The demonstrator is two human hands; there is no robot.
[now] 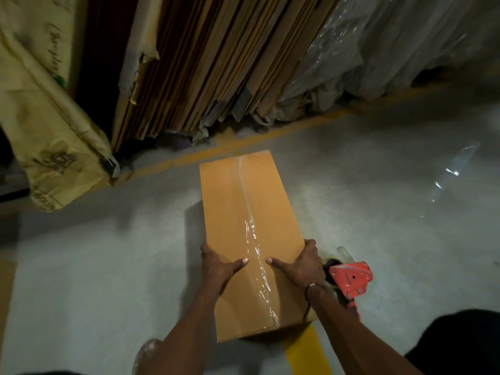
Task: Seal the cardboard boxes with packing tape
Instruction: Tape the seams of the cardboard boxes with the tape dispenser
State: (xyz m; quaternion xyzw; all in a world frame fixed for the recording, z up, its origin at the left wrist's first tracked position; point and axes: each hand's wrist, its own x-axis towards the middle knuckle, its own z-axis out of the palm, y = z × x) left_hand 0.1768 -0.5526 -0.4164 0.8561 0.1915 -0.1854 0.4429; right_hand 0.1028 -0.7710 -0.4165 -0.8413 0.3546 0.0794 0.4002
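A long brown cardboard box (243,201) lies on the grey floor, its top flaps closed. A strip of clear packing tape (253,234) runs along its centre seam from the far end to the near end. My left hand (216,266) grips the box's left edge, thumb flat on top. On the opposite edge my right hand (303,263) grips the same way, its thumb pointing at the tape. A red tape dispenser (351,280) lies on the floor just right of the box, behind my right wrist, and neither hand holds it.
Flattened cardboard sheets (203,63) lean upright beyond the box, with a yellow paper sack (40,117) to their left and plastic-wrapped goods (378,50) to their right. A yellow floor line (270,136) passes the box's far end. Clear film (454,171) lies at right.
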